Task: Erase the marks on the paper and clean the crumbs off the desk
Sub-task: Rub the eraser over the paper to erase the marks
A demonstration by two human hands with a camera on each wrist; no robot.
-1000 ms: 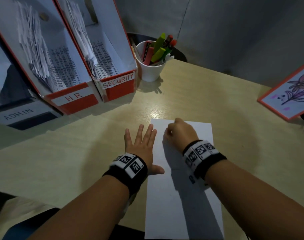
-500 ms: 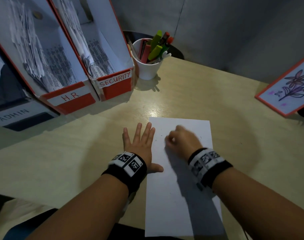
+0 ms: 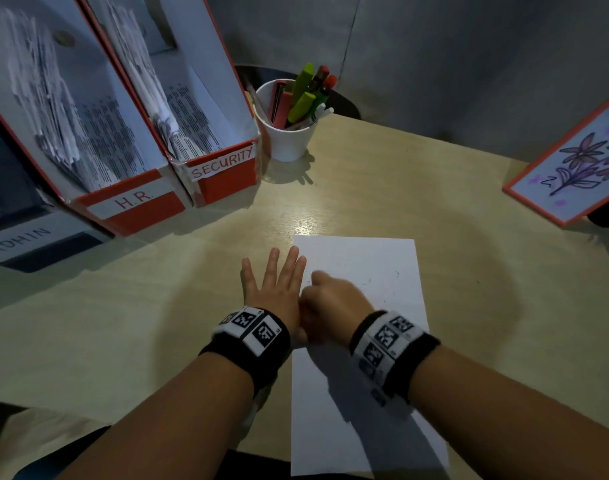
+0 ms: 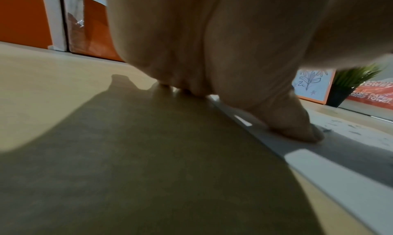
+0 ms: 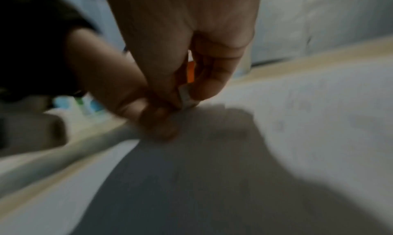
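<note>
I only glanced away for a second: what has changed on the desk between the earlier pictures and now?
The right hand, pinching a small eraser, slid leftward and slightly toward the person across the paper, ending beside the left hand. The left hand stayed flat, its thumb pressing the paper's edge. Paper, file boxes and pen cup kept their places.

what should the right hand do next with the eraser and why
Probably rub the eraser toward the paper's far right, where faint marks remain. The right hand pinches it near the left edge, while the left hand lies flat, thumb pinning the paper.
</note>
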